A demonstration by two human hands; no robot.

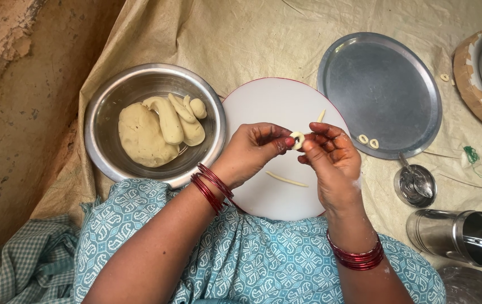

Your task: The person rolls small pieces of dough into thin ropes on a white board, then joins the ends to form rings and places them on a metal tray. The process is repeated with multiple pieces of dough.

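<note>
A: Far left, a checked cloth (24, 256) lies on the floor, then a steel bowl (154, 125) with a dough lump (142, 135) and some rolled dough pieces (176, 115) inside.

B: Hands?

A: Next comes the left hand (252, 152), red bangles (213, 186) on the wrist, over a white round board (277, 104). Its fingers (286, 142) are together, pinched on a small dough ring (297, 139). The right hand (331, 160) meets it from the other side, fingers (311, 145) also closed on the same ring.

B: So where is the ring?

A: Held in the air between both hands, just above the board's middle. A thin dough strip (286, 179) lies on the board under the hands, another short strip (321, 116) near the board's upper right edge.

B: Further right?

A: A round steel plate (379, 90) touching the board's edge, two finished dough rings (368, 141) on its lower rim. Below it a small steel cup with a spoon (415, 184), then a steel tumbler (458, 236) lying on its side. One stray ring (445, 77) on the tarp (241, 34), near a woven stand (472, 84) at the far right.
</note>
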